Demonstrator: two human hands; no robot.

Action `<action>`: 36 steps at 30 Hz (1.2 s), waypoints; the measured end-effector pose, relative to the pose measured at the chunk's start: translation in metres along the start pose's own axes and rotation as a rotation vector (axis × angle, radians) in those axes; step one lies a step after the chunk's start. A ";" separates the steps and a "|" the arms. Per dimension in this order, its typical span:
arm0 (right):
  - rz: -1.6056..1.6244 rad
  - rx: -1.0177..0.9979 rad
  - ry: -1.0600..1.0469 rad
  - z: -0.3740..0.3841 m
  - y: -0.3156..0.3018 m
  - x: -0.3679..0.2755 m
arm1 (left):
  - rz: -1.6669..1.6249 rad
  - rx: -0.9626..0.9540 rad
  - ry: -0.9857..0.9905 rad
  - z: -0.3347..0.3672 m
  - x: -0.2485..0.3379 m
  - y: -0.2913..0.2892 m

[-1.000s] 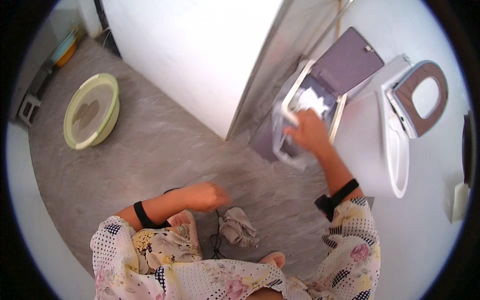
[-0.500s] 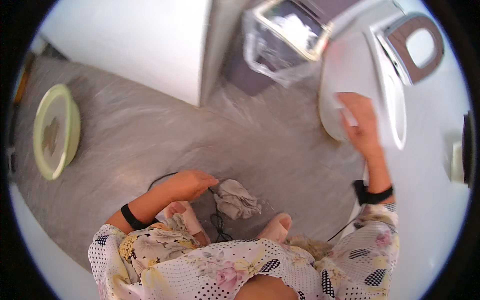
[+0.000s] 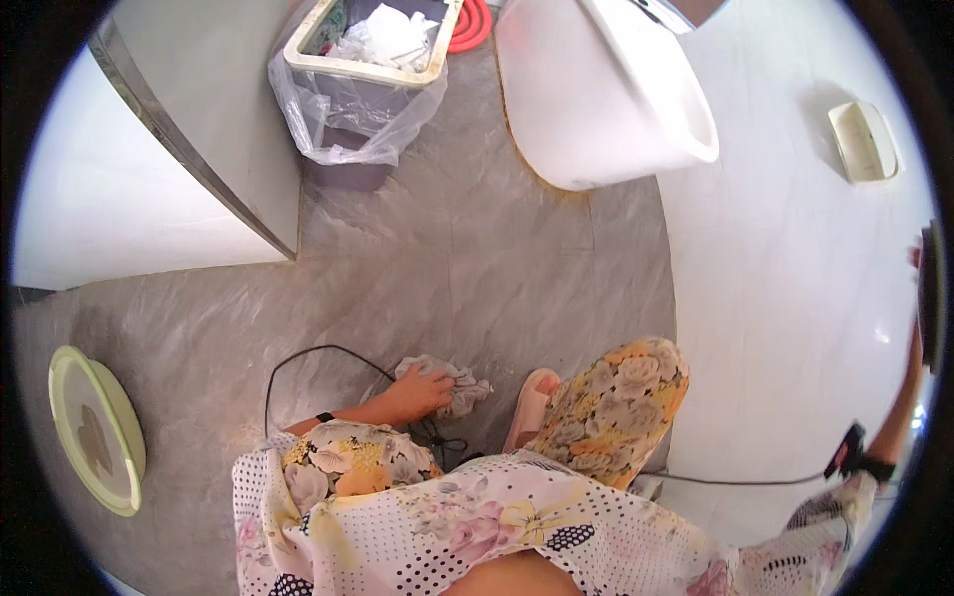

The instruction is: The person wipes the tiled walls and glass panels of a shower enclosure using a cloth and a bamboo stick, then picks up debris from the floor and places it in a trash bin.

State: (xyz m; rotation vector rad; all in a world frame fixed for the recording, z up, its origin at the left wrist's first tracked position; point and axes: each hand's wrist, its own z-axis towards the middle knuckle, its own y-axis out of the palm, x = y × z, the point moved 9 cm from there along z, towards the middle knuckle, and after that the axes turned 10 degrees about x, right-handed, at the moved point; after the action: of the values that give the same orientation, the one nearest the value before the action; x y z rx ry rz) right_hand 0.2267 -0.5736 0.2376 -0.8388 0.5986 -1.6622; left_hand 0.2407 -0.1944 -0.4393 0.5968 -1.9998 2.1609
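A crumpled grey cloth (image 3: 467, 390) lies on the floor in front of me. My left hand (image 3: 421, 391) is down on it, fingers bent over its left part and gripping it. A thin black cord loops on the floor around that forearm. My right arm stretches out to the far right beside the white wall. Only a sliver of my right hand (image 3: 914, 256) shows at the picture's rim, behind a dark shape, so its fingers are mostly hidden.
A pale green basin (image 3: 136, 447) with water and a brown cloth inside stands at left. Ahead are a bagged waste bin (image 3: 348, 164) holding white paper, a red coiled object (image 3: 471, 25) and a white toilet (image 3: 566, 109). A small cream holder (image 3: 863, 144) is on the right wall.
My left hand has come down onto the grey cloth. My right hand has swung from near the toilet, where something white was in it, to the far right. The view has shifted.
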 end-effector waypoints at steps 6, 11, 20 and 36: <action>0.262 -1.763 0.704 -0.398 0.260 -0.037 | -0.222 0.185 -0.135 -0.012 -0.019 0.011; 0.460 -2.156 1.334 -0.560 0.185 -0.162 | -0.264 0.253 -0.153 -0.027 -0.022 0.010; 0.965 -1.691 1.314 -0.521 0.282 -0.301 | -0.755 0.655 -0.275 -0.042 -0.065 -0.016; 1.102 -1.706 0.641 -0.372 0.383 -0.472 | -1.187 0.938 -0.887 -0.144 -0.098 -0.053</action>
State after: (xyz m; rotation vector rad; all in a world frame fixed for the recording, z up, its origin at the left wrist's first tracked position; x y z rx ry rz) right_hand 0.2249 -0.2257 -0.3840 -0.7085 2.4882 -0.0124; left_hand 0.3216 -0.0309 -0.4330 2.3352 -0.1588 1.8545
